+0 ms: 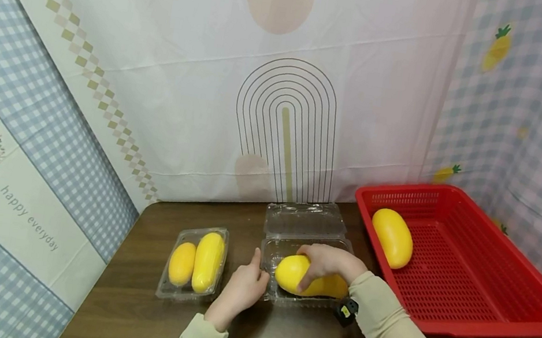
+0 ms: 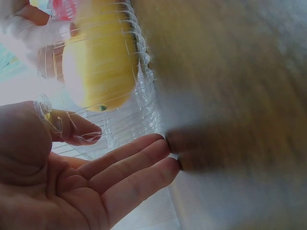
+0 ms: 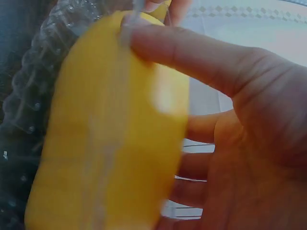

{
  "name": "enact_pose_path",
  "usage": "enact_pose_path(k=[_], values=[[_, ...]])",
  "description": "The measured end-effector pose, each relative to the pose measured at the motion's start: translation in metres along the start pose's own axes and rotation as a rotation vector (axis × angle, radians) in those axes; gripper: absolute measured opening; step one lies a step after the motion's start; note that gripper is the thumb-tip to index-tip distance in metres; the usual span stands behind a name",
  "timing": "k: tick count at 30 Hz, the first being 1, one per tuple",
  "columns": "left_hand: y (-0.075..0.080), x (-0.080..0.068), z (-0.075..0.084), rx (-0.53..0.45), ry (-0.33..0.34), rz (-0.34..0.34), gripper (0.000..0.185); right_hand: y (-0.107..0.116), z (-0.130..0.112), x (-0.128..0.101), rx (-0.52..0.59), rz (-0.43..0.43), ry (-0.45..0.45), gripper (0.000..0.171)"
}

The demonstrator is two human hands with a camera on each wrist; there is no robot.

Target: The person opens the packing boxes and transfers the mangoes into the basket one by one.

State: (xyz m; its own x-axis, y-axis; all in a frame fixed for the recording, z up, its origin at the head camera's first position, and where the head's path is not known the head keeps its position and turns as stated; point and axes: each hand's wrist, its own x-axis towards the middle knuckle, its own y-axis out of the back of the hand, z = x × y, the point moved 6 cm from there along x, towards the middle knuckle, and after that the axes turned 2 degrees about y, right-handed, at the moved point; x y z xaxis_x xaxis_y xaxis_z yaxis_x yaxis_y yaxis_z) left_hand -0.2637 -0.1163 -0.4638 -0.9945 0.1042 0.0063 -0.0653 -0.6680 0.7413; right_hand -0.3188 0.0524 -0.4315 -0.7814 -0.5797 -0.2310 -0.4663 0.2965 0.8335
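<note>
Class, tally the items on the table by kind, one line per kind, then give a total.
Yellow melons: 4
Clear plastic boxes: 2
Red basket: 1
Total: 7

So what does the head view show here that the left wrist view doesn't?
Only the head view shows the red basket with one yellow fruit inside and a closed clear box holding two more. Only the left wrist view shows the left hand palm and fingers straight. Both show the open clear box and the fruit the right hand grips.
</note>
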Motion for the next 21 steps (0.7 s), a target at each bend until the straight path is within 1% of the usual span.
enact_pose_path(k=[4,10,21], values=[[0.000,0.000,0.000,0.012,-0.007,0.011,0.068,-0.007,0.002,0.000,0.050,-0.024,-0.012,0.073],[0.001,0.000,0.000,0.000,0.008,0.002,0.069,-0.010,0.003,0.000,0.065,-0.017,-0.016,0.077],[-0.001,0.000,-0.002,-0.024,0.014,-0.024,0.069,-0.013,0.001,0.000,0.092,-0.020,0.028,0.077]])
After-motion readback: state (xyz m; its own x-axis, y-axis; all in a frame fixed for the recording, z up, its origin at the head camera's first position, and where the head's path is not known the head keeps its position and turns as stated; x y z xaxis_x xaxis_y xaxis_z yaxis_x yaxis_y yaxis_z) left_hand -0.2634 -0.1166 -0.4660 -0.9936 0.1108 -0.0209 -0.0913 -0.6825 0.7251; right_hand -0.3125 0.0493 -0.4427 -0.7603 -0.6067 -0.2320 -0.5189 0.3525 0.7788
